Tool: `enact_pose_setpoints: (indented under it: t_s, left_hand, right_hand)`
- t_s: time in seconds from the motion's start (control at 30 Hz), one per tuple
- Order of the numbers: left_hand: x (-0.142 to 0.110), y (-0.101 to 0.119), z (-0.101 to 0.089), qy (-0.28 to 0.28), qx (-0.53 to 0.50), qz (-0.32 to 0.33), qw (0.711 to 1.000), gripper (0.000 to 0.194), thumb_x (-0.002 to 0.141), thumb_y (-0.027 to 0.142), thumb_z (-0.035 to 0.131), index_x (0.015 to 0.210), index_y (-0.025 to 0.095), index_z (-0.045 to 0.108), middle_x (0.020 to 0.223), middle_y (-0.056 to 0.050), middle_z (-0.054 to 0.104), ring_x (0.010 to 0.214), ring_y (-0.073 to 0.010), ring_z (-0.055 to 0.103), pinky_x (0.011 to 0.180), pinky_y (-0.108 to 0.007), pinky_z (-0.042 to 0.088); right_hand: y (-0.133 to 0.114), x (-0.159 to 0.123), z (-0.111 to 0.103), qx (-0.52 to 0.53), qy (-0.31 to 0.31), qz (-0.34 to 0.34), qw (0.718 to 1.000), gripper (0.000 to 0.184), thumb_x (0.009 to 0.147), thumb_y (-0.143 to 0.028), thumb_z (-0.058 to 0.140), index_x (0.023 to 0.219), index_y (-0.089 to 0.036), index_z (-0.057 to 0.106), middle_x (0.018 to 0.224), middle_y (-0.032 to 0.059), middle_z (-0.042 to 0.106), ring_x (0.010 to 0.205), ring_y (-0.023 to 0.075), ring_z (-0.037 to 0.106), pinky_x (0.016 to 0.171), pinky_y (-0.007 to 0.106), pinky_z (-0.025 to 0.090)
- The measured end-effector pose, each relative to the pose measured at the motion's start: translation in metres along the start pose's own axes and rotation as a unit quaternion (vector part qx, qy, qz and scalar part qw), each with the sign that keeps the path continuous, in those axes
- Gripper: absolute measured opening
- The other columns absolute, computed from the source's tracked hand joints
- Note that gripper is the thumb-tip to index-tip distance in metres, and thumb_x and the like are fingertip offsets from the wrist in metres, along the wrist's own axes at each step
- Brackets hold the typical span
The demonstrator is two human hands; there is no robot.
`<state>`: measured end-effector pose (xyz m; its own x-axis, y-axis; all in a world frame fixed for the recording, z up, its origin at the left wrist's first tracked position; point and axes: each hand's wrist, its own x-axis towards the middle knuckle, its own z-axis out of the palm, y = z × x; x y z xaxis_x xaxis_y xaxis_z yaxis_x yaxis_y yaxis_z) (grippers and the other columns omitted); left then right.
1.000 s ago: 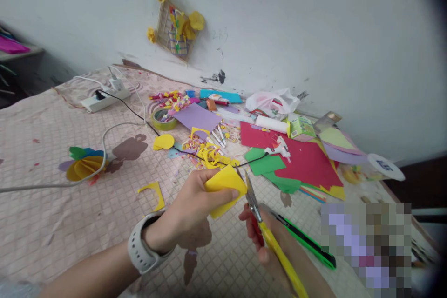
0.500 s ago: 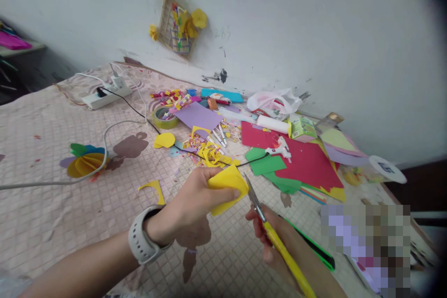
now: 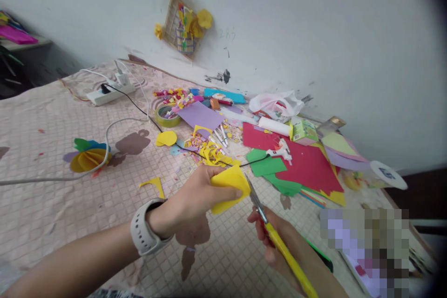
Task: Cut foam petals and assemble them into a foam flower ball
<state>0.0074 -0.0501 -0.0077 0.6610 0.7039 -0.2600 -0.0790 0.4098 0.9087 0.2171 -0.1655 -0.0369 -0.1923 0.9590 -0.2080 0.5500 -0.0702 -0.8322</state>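
Over the quilted cloth [image 3: 52, 223], yellow paper [image 3: 228, 193] meets scissors [image 3: 256, 207]

My left hand [image 3: 188, 200] clenches the folded yellow paper between thumb and fingers, held up off the cloth, with its edge right at the tips of the scissors. My right hand [image 3: 275, 242] is closed around the scissors and their long yellow handle. A watch [image 3: 145, 226] circles my left wrist. Just ahead lie yellow scraps [image 3: 213, 156], then a green sheet [image 3: 265, 163] and a red sheet [image 3: 307, 167], with a glue gun [image 3: 279, 151] resting on the red.
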Motion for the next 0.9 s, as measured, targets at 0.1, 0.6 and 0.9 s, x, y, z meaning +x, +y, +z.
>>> enact_pose_setpoints:
  t_s: [0.1, 0.6, 0.9]
  left_hand:
    - [0.0006, 0.0011, 0.0004, -0.003, 0.005, 0.001, 1.0, 0.014, 0.073, 0.025, 0.074, 0.08, 0.014, 0.07, 0.072, 0.0, 0.067, 0.057, -0.0079, 0.054, 0.054, -0.02, 0.038]
    - [0.0036, 0.0052, 0.0035, -0.007, -0.019, -0.001, 1.0, 0.012, 0.068, 0.023, 0.074, 0.075, 0.015, 0.068, 0.068, 0.003, 0.065, 0.055, -0.0072, 0.053, 0.051, -0.019, 0.037]
    - [0.0031, 0.0056, 0.0051, -0.006, -0.027, -0.016, 0.999, 0.014, 0.067, 0.023, 0.074, 0.077, 0.015, 0.069, 0.072, 0.002, 0.067, 0.059, -0.0084, 0.056, 0.055, -0.02, 0.04]
  right_hand:
    - [-0.0002, -0.0003, -0.0008, 0.04, -0.021, 0.011, 0.999, 0.072, 0.075, -0.086, 0.041, 0.108, -0.023, 0.053, 0.065, -0.0036, 0.042, 0.055, 0.0151, 0.039, 0.047, 0.027, 0.029]
    - [-0.0067, -0.0009, -0.0021, 0.082, -0.03, 0.03, 0.996, 0.07, 0.074, -0.087, 0.043, 0.105, -0.024, 0.053, 0.062, -0.0063, 0.037, 0.05, 0.0132, 0.033, 0.047, 0.027, 0.022]
    - [-0.0082, -0.0023, -0.0042, 0.105, -0.043, 0.056, 0.992, 0.066, 0.075, -0.084, 0.046, 0.102, -0.025, 0.051, 0.061, -0.0064, 0.037, 0.051, 0.0135, 0.032, 0.048, 0.028, 0.022]
